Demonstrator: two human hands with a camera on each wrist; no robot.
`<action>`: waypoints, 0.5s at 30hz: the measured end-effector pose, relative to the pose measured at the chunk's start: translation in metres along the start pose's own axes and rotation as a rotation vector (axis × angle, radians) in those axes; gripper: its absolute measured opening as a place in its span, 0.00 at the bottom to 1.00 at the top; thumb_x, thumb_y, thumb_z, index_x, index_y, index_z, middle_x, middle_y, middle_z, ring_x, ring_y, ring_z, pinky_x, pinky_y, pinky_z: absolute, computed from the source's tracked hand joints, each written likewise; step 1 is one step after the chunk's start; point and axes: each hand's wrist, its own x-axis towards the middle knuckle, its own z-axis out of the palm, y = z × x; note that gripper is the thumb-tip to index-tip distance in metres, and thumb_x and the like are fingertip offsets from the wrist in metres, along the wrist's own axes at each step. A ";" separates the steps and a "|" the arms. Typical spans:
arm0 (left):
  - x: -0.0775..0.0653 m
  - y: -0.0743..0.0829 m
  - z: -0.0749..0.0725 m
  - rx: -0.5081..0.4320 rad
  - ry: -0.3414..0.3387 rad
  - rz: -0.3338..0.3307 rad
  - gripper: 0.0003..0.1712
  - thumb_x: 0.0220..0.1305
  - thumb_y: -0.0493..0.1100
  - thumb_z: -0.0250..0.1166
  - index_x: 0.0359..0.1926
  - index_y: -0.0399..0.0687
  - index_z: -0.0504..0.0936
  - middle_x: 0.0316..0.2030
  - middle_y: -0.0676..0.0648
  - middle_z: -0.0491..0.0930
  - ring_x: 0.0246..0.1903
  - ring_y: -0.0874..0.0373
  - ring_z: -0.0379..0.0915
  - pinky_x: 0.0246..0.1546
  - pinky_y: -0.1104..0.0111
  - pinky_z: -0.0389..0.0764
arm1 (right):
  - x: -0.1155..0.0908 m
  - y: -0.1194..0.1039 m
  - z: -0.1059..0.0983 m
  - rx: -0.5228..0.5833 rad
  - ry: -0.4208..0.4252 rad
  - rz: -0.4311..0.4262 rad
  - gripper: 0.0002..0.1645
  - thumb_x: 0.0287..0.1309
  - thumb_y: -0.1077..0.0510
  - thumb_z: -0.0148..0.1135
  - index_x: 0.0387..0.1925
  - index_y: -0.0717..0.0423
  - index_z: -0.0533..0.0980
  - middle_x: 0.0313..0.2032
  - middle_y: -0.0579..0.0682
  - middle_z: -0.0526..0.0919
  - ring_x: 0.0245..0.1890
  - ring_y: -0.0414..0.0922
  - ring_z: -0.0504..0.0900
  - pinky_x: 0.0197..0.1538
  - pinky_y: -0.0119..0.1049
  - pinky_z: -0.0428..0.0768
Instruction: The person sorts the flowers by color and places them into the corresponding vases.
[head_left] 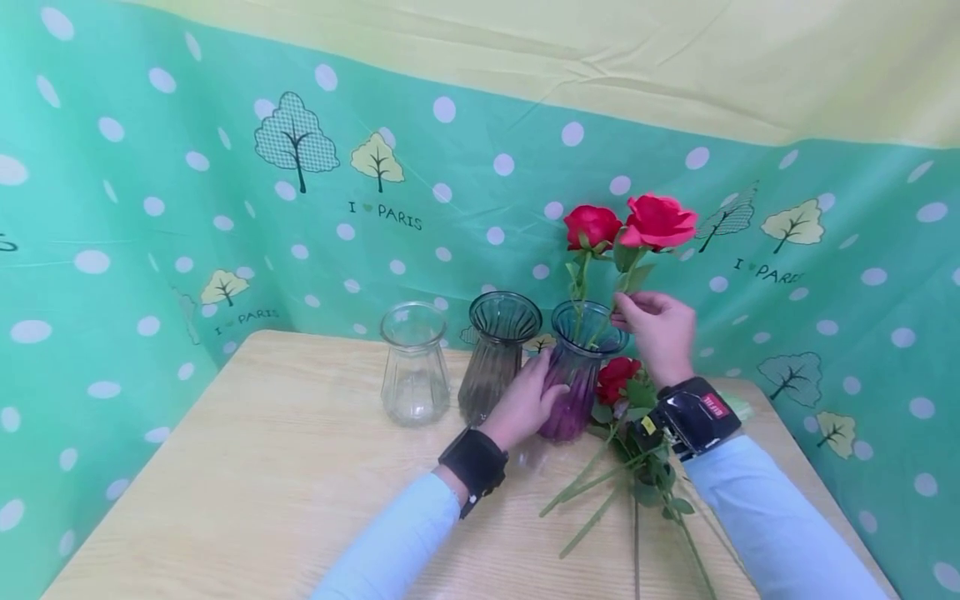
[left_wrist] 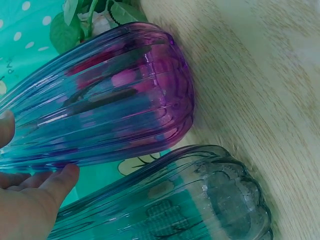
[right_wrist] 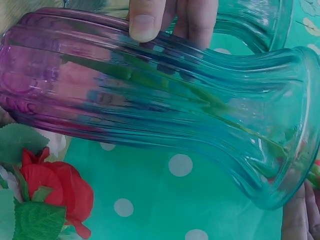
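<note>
A ribbed glass vase (head_left: 576, 398), blue above and purple at the base, stands on the table. My left hand (head_left: 522, 402) holds its side, thumb in front; in the left wrist view this hand (left_wrist: 35, 200) grips near the narrower part. At the rim, my right hand (head_left: 663, 333) pinches the stem of a red rose (head_left: 660, 223), whose bloom rises above the vase. A second red rose (head_left: 591, 227) stands in the same vase, to the left. Through the glass, a green stem (right_wrist: 200, 97) shows in the right wrist view. The right fingertips are partly hidden there.
Left of the vase stand a grey glass vase (head_left: 491, 367) and a clear one (head_left: 415, 375). More flowers lie at the right, with a red bloom (head_left: 617, 379) and several stems (head_left: 592, 521) across the wooden table (head_left: 247, 483). A patterned curtain (head_left: 465, 108) hangs behind.
</note>
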 end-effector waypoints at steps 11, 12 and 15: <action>0.000 -0.001 0.001 -0.017 0.010 0.016 0.37 0.68 0.51 0.52 0.69 0.33 0.54 0.65 0.37 0.64 0.65 0.47 0.62 0.66 0.61 0.65 | 0.004 0.001 0.010 -0.095 -0.020 0.030 0.23 0.55 0.55 0.65 0.47 0.68 0.78 0.24 0.37 0.82 0.20 0.27 0.81 0.31 0.21 0.81; 0.000 -0.001 0.001 -0.018 0.011 0.017 0.37 0.68 0.51 0.52 0.69 0.33 0.54 0.65 0.37 0.64 0.65 0.47 0.61 0.66 0.61 0.65 | 0.004 0.001 0.011 -0.102 -0.022 0.028 0.22 0.55 0.55 0.64 0.47 0.68 0.78 0.26 0.41 0.84 0.20 0.27 0.81 0.31 0.21 0.81; 0.000 -0.001 0.001 -0.016 0.015 0.019 0.38 0.68 0.52 0.53 0.69 0.32 0.54 0.65 0.36 0.64 0.65 0.47 0.61 0.66 0.61 0.65 | 0.004 0.000 0.012 -0.130 -0.029 0.015 0.22 0.56 0.54 0.64 0.47 0.68 0.78 0.34 0.54 0.86 0.20 0.27 0.80 0.31 0.21 0.81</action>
